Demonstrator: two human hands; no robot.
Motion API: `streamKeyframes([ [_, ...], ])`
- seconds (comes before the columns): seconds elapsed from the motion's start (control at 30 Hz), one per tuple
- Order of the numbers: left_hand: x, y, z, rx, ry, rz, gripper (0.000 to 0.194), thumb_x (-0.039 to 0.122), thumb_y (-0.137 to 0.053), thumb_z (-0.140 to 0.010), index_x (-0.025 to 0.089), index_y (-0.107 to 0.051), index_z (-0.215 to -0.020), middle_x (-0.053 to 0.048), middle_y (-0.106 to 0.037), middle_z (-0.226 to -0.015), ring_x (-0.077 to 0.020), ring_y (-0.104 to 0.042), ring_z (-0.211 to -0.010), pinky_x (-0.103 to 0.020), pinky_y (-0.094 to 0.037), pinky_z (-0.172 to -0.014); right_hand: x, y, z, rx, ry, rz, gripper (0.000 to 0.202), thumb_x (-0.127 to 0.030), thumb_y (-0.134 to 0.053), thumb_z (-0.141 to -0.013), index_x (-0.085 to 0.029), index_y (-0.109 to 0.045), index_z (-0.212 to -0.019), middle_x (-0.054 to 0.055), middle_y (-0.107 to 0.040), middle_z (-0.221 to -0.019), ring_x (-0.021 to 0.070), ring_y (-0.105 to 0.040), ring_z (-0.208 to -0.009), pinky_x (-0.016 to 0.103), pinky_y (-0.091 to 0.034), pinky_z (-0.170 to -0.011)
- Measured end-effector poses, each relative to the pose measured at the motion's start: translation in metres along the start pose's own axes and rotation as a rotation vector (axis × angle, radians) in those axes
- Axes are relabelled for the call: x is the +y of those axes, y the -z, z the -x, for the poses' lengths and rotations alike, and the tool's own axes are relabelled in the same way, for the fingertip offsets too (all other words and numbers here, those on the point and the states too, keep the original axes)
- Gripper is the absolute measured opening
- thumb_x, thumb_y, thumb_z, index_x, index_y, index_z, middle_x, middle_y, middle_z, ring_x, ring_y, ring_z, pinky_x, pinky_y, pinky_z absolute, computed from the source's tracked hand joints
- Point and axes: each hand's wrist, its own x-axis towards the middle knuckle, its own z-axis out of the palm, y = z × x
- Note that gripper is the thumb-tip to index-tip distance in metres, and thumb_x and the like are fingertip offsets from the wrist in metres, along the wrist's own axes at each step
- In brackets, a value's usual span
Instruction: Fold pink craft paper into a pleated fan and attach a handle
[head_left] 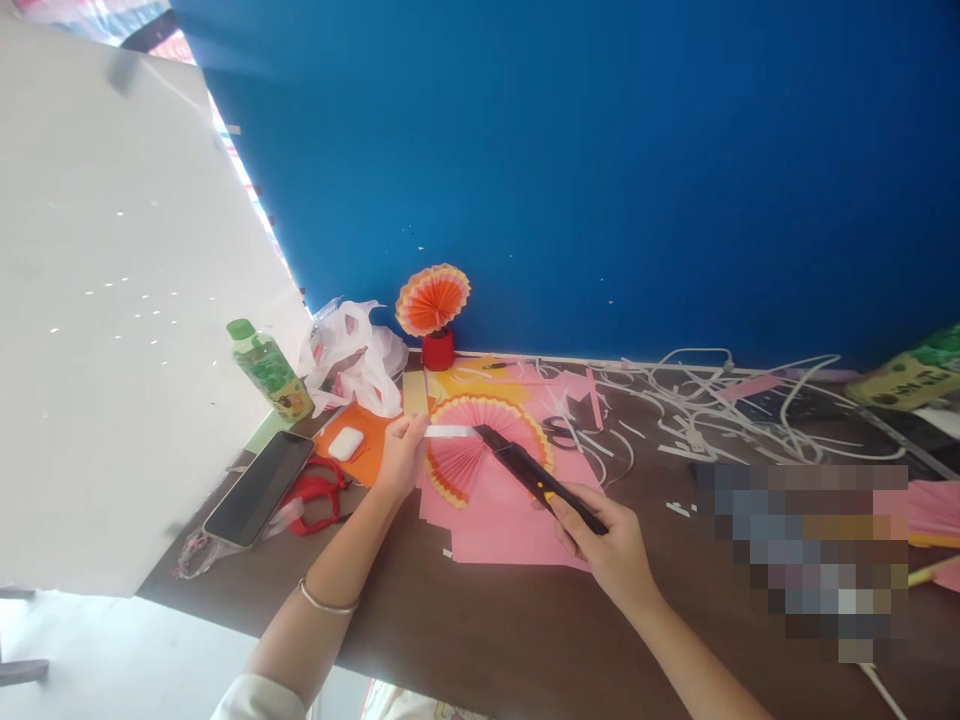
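My left hand [405,445] is closed in a pinch on one end of a narrow white strip [450,432]. My right hand [604,545] wraps round a long black handheld tool [521,475] with a yellow button, its exact kind unclear. The tool's narrow tip meets the strip's other end. Beneath both lies a pleated pink paper fan [457,468] with a yellow and orange edge, opened into most of a circle. It rests on pink paper sheets [510,540].
Behind stands an orange pleated paper flower [433,300] in a red base [438,350]. Left are a phone [259,490], a white case [346,443], a green bottle [270,370] and a plastic bag [356,350]. Scissors [559,432], paper scraps and white cables [697,440] lie right.
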Motion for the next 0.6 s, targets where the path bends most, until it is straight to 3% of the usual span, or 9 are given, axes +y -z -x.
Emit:
streamKeyframes([
  [0.2,-0.008,0.003,0.0,-0.028,-0.039,-0.094,0.043,0.044,-0.061,-0.073,0.017,-0.036,-0.051,0.005,-0.028,-0.053,-0.0076,-0.031,-0.051,-0.021,-0.03,-0.053,-0.002,0.0,0.001,-0.009,0.003,-0.013,0.033,-0.046,-0.059,-0.074,-0.014,-0.065,-0.08,-0.006,-0.037,-0.041,0.0071,-0.032,-0.035,0.021,-0.028,-0.033],
  [0.37,-0.006,0.004,0.001,-0.053,-0.107,-0.31,0.042,0.047,-0.05,-0.08,0.017,-0.041,-0.052,0.003,-0.037,-0.053,-0.0099,-0.038,-0.054,-0.023,-0.034,-0.054,-0.003,0.001,0.0,0.011,0.023,0.036,0.03,-0.042,-0.06,-0.075,-0.014,-0.066,-0.081,-0.006,-0.039,-0.041,0.0079,-0.036,-0.037,0.021,-0.03,-0.035],
  [0.6,0.006,-0.005,0.007,-0.395,-0.284,-0.738,0.027,0.035,-0.047,-0.084,0.017,-0.062,-0.07,-0.004,-0.061,-0.072,-0.0162,-0.054,-0.072,-0.028,-0.041,-0.069,-0.001,0.006,-0.004,0.114,0.087,0.13,0.028,-0.041,-0.06,-0.074,-0.014,-0.067,-0.078,-0.002,-0.051,-0.046,0.0115,-0.047,-0.042,0.021,-0.036,-0.038],
])
